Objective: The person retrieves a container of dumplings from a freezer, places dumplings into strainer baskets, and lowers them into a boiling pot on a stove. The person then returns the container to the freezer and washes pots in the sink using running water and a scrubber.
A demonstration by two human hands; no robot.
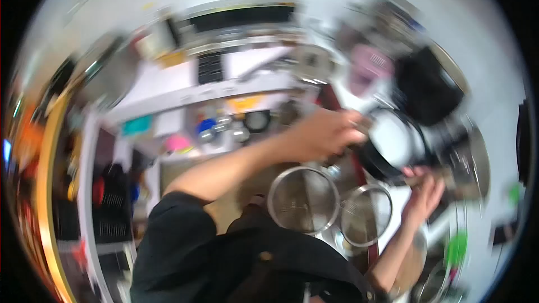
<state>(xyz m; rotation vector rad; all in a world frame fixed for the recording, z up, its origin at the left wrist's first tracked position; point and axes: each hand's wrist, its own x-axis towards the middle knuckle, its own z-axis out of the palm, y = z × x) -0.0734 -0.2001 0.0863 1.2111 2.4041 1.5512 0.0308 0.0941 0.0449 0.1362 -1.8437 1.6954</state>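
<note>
Motion blurs most of the view. In front of me, a round black-rimmed vessel (425, 139), perhaps a pan, is tilted so that its pale inside shows. Fingers of my left hand (339, 132) are closed at its left edge, with the arm stretched across my body. My right hand (424, 195) grips at the lower right edge, its fingers partly smeared. Just below, two round see-through lids with metal rims stand side by side: a larger lid (303, 199) and a smaller lid (366, 215).
Behind the vessel are a black bag-like thing (429, 87) and a pink container (369, 67). A white shelf (168, 101) crosses the left, with small jars (222, 126) below. A large metal pot (109, 70) stands at far left. Green items (457, 247) are at right.
</note>
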